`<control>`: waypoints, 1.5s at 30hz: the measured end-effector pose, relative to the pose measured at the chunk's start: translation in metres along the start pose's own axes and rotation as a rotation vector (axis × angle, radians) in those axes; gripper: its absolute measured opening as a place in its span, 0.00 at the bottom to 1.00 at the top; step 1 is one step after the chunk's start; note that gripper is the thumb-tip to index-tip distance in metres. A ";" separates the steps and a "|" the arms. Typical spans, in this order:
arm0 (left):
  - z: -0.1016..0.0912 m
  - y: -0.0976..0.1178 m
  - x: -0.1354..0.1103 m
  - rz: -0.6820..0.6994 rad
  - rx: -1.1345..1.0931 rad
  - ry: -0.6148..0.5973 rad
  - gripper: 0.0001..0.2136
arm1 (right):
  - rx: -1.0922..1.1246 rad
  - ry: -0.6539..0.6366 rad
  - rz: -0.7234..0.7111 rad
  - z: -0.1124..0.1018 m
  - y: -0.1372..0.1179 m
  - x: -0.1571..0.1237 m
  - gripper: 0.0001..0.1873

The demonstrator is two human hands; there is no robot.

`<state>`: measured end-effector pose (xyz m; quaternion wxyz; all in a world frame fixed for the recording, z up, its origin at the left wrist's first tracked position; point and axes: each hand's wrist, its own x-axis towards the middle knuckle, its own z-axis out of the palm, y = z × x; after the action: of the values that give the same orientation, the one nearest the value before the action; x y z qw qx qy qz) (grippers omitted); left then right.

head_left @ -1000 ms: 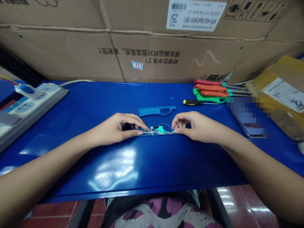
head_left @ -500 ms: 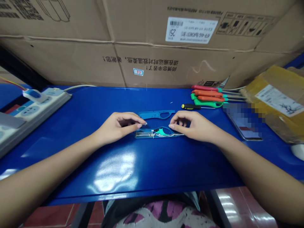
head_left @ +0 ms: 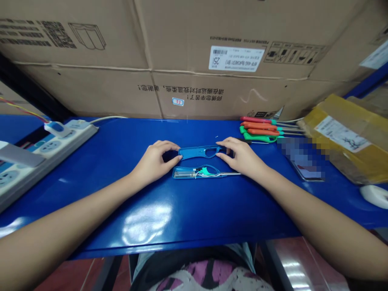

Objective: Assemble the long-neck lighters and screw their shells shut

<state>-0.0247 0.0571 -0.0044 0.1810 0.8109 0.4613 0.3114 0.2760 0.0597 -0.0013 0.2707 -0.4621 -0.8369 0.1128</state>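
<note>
My left hand [head_left: 157,160] pinches the left end of a blue lighter shell half [head_left: 191,152], thumb below and fingers above. At the other end, beside the finger-loop hole, my right hand [head_left: 237,154] grips the same piece. Just nearer to me lies the open lighter half [head_left: 182,173], flat on the table. Inside it show a clear fuel tank, a green trigger [head_left: 207,171] and white wires. A thin metal rod [head_left: 232,174] extends from its right end, passing close under my right hand.
Several lighters with orange, red and green handles [head_left: 260,128] lie at the back right, near a partly hidden screwdriver [head_left: 256,142]. A phone [head_left: 307,167], a taped package [head_left: 339,133] and a white object [head_left: 374,196] are at right. A power strip [head_left: 51,149] stands left; a large carton [head_left: 182,56] backs the table.
Both hands have moved from above the lower lighter half to the separate blue shell half and closed on its ends. The shell now shows its smooth outer face. The camera view has shifted slightly.
</note>
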 end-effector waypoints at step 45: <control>-0.017 0.017 -0.011 0.485 -0.008 -0.214 0.14 | 0.242 -0.265 -0.128 -0.007 -0.037 -0.012 0.15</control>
<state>-0.0293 0.0386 0.0141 0.1518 0.9254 0.2303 0.2598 0.2582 0.0290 0.0166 0.2181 -0.3532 -0.8732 0.2553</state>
